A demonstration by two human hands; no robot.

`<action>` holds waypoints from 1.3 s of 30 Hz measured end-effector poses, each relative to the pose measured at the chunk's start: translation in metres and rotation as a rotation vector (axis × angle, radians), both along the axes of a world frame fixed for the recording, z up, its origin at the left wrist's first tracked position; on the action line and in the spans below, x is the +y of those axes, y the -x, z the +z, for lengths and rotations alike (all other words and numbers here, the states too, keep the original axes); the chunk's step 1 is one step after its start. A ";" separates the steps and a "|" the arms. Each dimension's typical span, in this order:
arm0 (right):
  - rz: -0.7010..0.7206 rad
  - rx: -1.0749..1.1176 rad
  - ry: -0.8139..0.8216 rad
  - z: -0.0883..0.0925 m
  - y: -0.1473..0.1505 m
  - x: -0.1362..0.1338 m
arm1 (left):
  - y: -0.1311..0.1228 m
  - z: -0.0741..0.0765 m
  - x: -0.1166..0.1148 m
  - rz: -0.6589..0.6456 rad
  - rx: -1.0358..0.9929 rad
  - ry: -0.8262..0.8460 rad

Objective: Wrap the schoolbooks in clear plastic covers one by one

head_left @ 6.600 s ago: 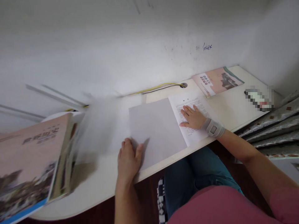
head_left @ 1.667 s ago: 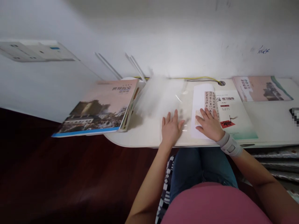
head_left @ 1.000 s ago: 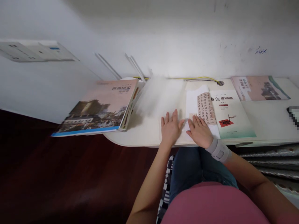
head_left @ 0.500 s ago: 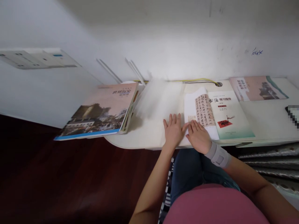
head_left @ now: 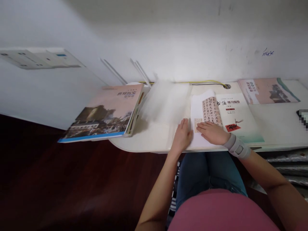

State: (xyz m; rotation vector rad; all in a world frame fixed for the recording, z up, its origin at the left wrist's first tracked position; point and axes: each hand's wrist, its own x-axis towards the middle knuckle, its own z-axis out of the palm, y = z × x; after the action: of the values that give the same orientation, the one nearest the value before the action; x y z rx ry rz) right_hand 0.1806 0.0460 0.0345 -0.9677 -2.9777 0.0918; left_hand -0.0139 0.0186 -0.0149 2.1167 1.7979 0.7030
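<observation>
A calligraphy workbook (head_left: 237,112) lies cover side up on the white tabletop, its title side to the right. Left of that side is a white part with a panel of brush writing (head_left: 209,109). My right hand (head_left: 213,132) rests flat across this panel's lower end, fingers stretched to the left and holding nothing. At the workbook's left edge, my left hand (head_left: 183,138) stands on its side with straight fingers, also empty. Just beyond it spreads a milky, translucent sheet (head_left: 166,101), apparently plastic. A grey band is around my right wrist.
A stack of history books (head_left: 103,112) overhangs the rounded left end of the tabletop (head_left: 122,144). Another history book (head_left: 268,90) lies at the back right, near a cable hole (head_left: 227,86) with yellow and black cables. A dark-edged object (head_left: 302,117) sits at the right edge.
My right hand has slid rightward over the workbook, away from my left hand. My left hand has turned onto its side, its fingers drawn together. The view has shifted slightly.
</observation>
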 end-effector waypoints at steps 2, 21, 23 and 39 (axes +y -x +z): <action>-0.018 0.007 -0.002 -0.003 0.000 -0.003 | 0.000 -0.001 -0.002 0.030 -0.043 -0.048; 0.035 0.098 0.009 -0.002 0.015 -0.003 | -0.016 0.007 -0.031 -0.064 0.092 -0.287; 0.012 0.182 0.014 0.006 0.005 0.003 | -0.015 0.006 -0.033 -0.080 0.129 -0.291; -0.392 0.142 -0.106 -0.037 -0.096 -0.019 | -0.063 0.045 0.009 -0.148 0.312 -0.007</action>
State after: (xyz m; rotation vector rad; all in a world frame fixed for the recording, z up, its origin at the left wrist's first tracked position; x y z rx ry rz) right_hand 0.2762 0.0269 -0.0029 -1.4373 -2.5810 -0.0019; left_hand 0.0490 0.0278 0.0296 2.4440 1.7585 0.3582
